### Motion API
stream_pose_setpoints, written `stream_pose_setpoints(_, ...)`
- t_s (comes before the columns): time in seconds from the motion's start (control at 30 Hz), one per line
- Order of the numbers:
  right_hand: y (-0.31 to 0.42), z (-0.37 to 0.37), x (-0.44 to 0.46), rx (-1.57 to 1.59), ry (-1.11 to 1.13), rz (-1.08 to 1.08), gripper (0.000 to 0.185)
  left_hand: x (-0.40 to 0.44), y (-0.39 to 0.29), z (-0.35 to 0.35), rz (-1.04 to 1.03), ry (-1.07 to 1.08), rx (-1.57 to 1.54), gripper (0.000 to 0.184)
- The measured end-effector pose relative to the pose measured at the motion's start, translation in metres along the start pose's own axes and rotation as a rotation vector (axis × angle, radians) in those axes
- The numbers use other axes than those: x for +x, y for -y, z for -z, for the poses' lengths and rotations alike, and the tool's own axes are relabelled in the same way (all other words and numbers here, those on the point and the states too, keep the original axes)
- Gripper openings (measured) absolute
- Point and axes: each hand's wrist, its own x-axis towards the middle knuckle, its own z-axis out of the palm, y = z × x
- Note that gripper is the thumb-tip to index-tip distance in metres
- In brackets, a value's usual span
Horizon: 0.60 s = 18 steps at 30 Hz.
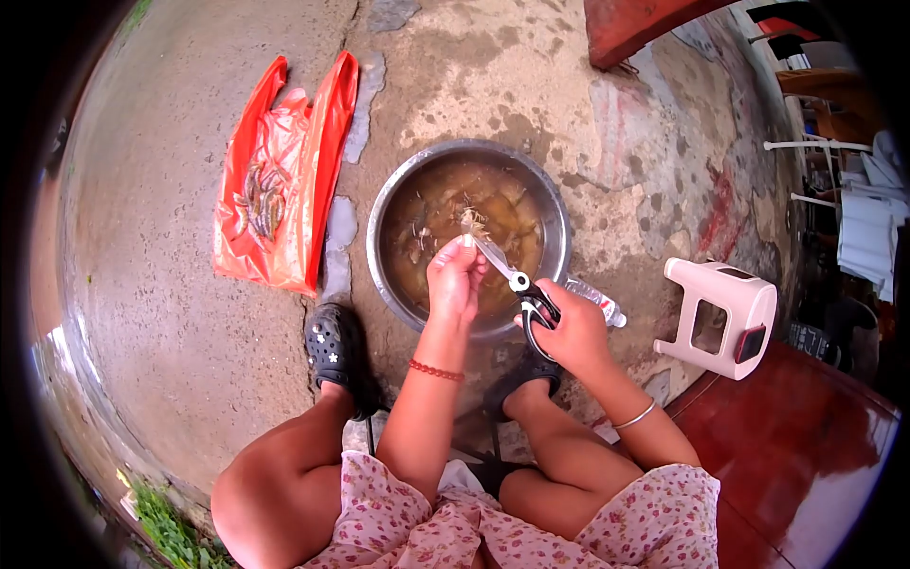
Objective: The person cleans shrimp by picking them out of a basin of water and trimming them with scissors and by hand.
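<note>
Over the metal basin (561,213), my left hand (455,280) pinches a small shrimp (473,222), its thin legs showing above the fingertips. My right hand (574,327) grips the black-handled scissors (520,283), whose blades reach up to the shrimp beside my left fingertips. Whether the blades are touching it I cannot tell. Murky brown water (502,261) fills the basin, with scraps floating in it. To the left lies a red plastic bag (318,180) with several shrimps (261,204) on it.
A plastic bottle (595,299) lies against the basin's right side. Farther right are a pink plastic stool (735,318) and red flooring (787,427). My dark clogs (332,346) flank the basin's near side on wet concrete. A red structure (640,28) stands at the top.
</note>
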Motion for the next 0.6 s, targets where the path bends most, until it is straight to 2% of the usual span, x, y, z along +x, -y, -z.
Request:
stream_pose_setpoints(0.3,-0.0047,0.0029,-0.0006,-0.02,0.057,0.026,0.032,-0.0032,-0.0032,-0.0047,0.009,-0.051,0.111,0.018)
stream_pose_setpoints(0.6,-0.011,-0.0041,-0.0053,0.004,0.038,0.038,0.028,-0.0004,0.0036,-0.0005,0.129,-0.003,-0.133,0.024)
